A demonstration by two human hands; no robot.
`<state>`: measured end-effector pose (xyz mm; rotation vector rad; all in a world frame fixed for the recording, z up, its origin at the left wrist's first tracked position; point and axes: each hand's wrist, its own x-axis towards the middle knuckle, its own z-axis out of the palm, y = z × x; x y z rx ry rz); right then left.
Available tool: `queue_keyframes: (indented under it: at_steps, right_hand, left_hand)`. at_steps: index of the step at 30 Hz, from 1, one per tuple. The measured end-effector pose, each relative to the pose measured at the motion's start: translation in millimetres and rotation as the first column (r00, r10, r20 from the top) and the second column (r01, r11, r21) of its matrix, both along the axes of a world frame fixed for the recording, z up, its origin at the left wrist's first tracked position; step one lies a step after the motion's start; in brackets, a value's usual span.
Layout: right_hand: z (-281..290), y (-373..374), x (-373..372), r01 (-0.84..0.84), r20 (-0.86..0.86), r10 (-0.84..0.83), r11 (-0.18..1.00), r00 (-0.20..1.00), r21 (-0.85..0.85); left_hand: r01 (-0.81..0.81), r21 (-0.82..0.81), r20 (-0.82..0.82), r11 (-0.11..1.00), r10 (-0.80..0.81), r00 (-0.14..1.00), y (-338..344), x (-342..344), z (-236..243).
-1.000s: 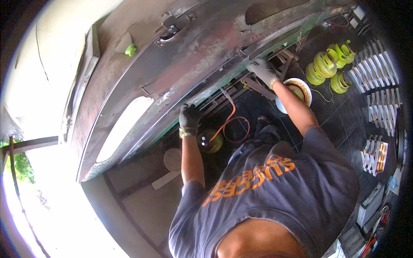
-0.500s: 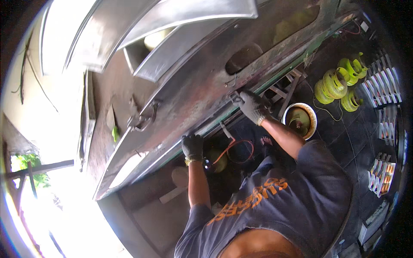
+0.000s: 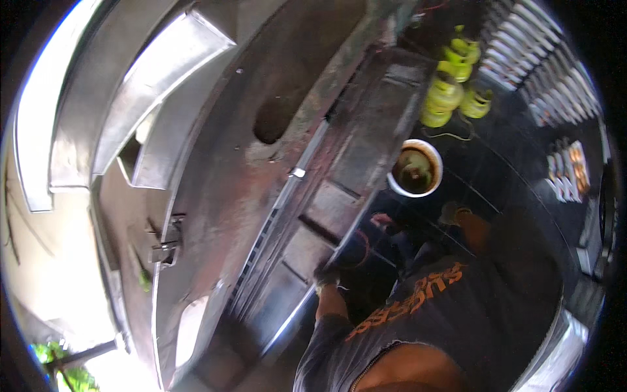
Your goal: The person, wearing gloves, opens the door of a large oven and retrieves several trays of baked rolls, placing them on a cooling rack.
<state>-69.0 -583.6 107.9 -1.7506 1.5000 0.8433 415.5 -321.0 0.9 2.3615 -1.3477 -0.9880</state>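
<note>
A long, rusty metal panel [image 3: 375, 160] stands out from the lower edge of the large metal oven-like body [image 3: 228, 170], its inner face ribbed. My left hand [image 3: 326, 273], in a dark glove, is closed on the panel's outer edge near its lower end. My right hand [image 3: 455, 212], also gloved, is away from the panel over the dark floor, right of the white bucket [image 3: 437, 173]. Motion smears its fingers, so its grip cannot be made out. A small bright metal catch [image 3: 298, 172] sits on the seam between body and panel.
Several yellow-green gas cylinders [image 3: 444, 98] stand beyond the bucket, which holds brown liquid. White slatted stacks [image 3: 522, 46] line the right side. A metal latch [image 3: 166, 248] is fixed on the body at left; curved sheet-metal pieces [image 3: 163, 72] jut out above.
The panel has swung out from the body. My left hand has moved with its edge; my right hand has let go of the seam and moved right. The view has turned.
</note>
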Motion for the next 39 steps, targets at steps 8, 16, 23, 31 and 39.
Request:
queue_keyframes:
  at_steps: [8, 16, 23, 31, 39]
  right_hand:
    - [26, 92, -109, 0.019, -0.237, -0.043, 0.994, 0.971, -0.104]
    - [3, 218, 140, -0.538, 0.133, 0.564, 0.822, 0.815, -0.185]
    - [83, 349, 352, -0.767, 0.469, 0.756, 0.602, 0.457, -0.224]
    - [-16, 386, 626, -0.688, 0.602, 0.734, 0.614, 0.316, -0.388]
    - [2, 345, 876, -0.272, 0.434, 0.718, 0.640, 0.544, -0.718]
  left_hand:
    - [-0.293, -0.369, -0.197, 0.882, 0.234, 0.952, 66, -61, 26]
    - [-0.913, 0.241, -0.627, 0.330, 0.770, 0.113, 352, -165, 104]
    - [-0.959, 0.269, -0.327, 0.093, 0.945, 0.000, 522, -168, 143]
    - [-0.815, 0.038, 0.005, 0.579, 0.815, 0.579, 596, -78, 66]
    - [-0.680, 0.239, 0.180, 0.693, 0.657, 0.732, 723, 82, -42]
